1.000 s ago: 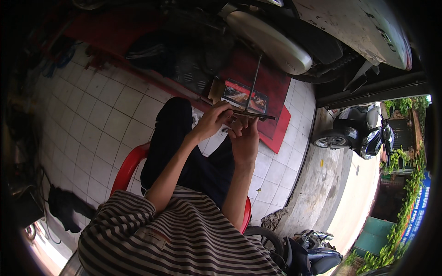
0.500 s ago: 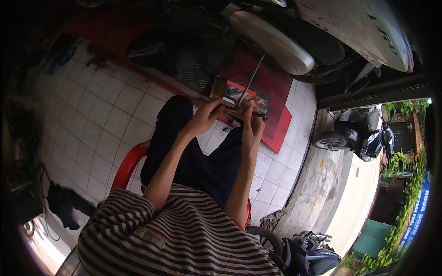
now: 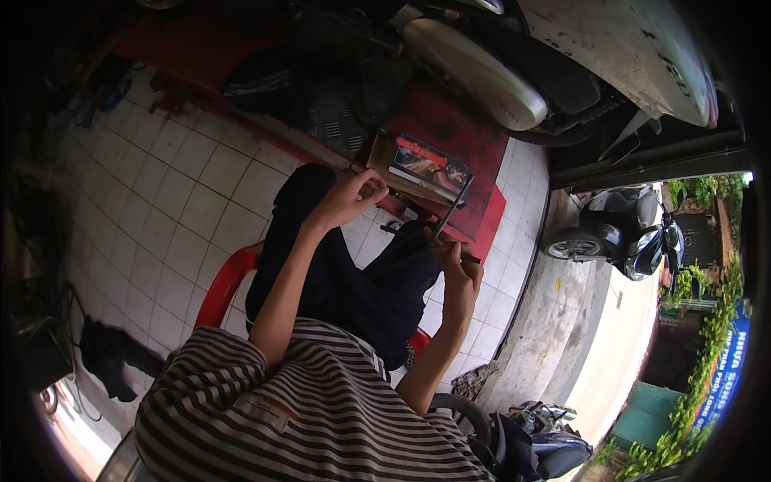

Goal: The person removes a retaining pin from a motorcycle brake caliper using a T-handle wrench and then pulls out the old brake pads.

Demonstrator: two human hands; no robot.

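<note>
My right hand (image 3: 459, 273) is wrapped round the dark crossbar end of what looks like a T-handle wrench (image 3: 454, 207). Its long thin shaft points up and away, over the near right corner of a printed cardboard box (image 3: 431, 170). The box sits on a red platform (image 3: 483, 181). My left hand (image 3: 353, 197) is raised over my left knee, just left of the box, with its fingers curled in. Whatever those fingers may hold is hidden.
Above the platform stands a motorbike, its pale exhaust cover (image 3: 474, 76) close beyond the box. I sit on a red chair (image 3: 229, 281) over white floor tiles (image 3: 189, 205). A parked scooter (image 3: 630, 229) stands outside on the right, another motorbike (image 3: 534, 442) at lower right.
My right hand has moved right and toward me with the wrench, which was across the box. My left hand has drawn slightly left, away from the box.
</note>
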